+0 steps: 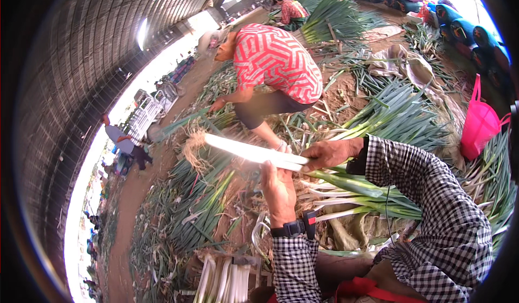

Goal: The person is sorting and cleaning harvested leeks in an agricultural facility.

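A large green onion (246,151), with a thick white stalk and a tuft of pale roots (195,150), is held across the middle of the view, roots to the left. My right hand (331,154) is closed round it where white turns to green. Below the stalk, my left hand (279,193) supports it with the thumb up against its near side; part of its fingers is hidden behind the stalk. Trailing to the right beneath my right forearm are green leaves. More green onions (373,201) lie just beyond my wrists, their white ends pointing left.
A co-worker in a red patterned shirt (278,60) bends close in front, one hand near my stalk. White trimmed stalks (223,281) are stacked at lower left. Heaps of green onions (403,116) cover the ground. A pink basket (478,125) stands at right, with sacking (405,68) behind.
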The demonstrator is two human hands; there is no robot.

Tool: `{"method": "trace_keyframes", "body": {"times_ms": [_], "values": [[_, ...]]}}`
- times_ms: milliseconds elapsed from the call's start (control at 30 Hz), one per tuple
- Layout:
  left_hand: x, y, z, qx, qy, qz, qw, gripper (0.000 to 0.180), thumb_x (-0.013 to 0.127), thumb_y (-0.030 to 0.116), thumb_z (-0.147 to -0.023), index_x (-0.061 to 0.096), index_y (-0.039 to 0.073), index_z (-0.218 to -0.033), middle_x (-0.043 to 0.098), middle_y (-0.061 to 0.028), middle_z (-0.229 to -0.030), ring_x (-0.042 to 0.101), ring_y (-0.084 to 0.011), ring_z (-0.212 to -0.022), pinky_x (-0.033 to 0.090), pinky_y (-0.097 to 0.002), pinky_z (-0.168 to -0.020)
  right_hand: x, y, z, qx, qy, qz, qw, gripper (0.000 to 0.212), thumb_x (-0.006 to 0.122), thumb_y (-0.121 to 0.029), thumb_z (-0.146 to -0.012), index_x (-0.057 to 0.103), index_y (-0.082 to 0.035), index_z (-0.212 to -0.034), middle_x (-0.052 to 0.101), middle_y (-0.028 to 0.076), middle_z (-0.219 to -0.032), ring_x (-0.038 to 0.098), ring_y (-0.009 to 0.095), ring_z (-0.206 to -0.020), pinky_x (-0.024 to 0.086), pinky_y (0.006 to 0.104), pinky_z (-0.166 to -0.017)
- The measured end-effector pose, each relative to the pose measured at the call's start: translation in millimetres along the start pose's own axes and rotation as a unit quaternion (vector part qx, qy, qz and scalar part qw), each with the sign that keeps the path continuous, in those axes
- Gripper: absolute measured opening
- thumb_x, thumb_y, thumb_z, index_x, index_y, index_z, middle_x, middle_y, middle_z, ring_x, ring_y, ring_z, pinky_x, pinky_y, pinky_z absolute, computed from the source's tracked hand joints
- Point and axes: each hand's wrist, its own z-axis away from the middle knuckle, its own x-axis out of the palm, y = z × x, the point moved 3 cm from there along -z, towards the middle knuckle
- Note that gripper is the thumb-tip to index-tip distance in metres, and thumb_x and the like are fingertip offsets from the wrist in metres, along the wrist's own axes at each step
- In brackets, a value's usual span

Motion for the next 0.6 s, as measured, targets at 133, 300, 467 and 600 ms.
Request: {"method": "trace_keyframes", "body": {"times_ms": [133, 300, 467, 600], "values": [[6, 46, 12, 0.060, 0.042, 0.031, 0.997, 0.058, 0.044, 0.037, -0.106, 0.035, -0.006, -0.144, 0.048, -0.0234, -0.144, 0.048, -0.0349, -0.134, 0.038, -0.0501, -0.115, 18, -32, -18, 0.013, -0.002, -0.133, 0.991, 0.038, 0.054, -0.029, -0.104, 0.058, 0.002, -0.125, 0.065, 0.004, -0.100, 0.057, 0.011, -0.092, 0.051, 0.0321, -0.084], [19, 80, 25, 0.088, 0.059, 0.053, 0.993, 0.059, 0.046, 0.040, -0.104, 0.040, -0.005, -0.142, 0.051, -0.0214, -0.142, 0.048, -0.0338, -0.134, 0.042, -0.0494, -0.114, 30, -61, -22, -0.019, 0.044, -0.026, 0.999, 0.035, 0.052, -0.027, -0.105, 0.058, 0.002, -0.124, 0.064, 0.003, -0.099, 0.056, 0.010, -0.092, 0.050, 0.0310, -0.085], [21, 100, 41, 0.094, 0.038, 0.109, 0.989, 0.056, 0.047, 0.036, -0.104, 0.040, -0.005, -0.141, 0.051, -0.0224, -0.141, 0.049, -0.0345, -0.133, 0.042, -0.0500, -0.114, 50, -96, -11, -0.071, 0.054, 0.029, 0.996, 0.032, 0.052, -0.026, -0.105, 0.058, 0.000, -0.124, 0.062, 0.003, -0.096, 0.055, 0.010, -0.091, 0.049, 0.0315, -0.083], [17, 112, 50, 0.105, 0.033, 0.100, 0.989, 0.052, 0.052, 0.034, -0.102, 0.046, -0.006, -0.133, 0.052, -0.0242, -0.138, 0.053, -0.0336, -0.128, 0.042, -0.0491, -0.114, 67, -116, -5, -0.065, 0.014, 0.048, 0.997, 0.040, 0.050, -0.033, -0.105, 0.057, 0.002, -0.124, 0.068, 0.009, -0.103, 0.064, 0.018, -0.093, 0.052, 0.0353, -0.086]]}}
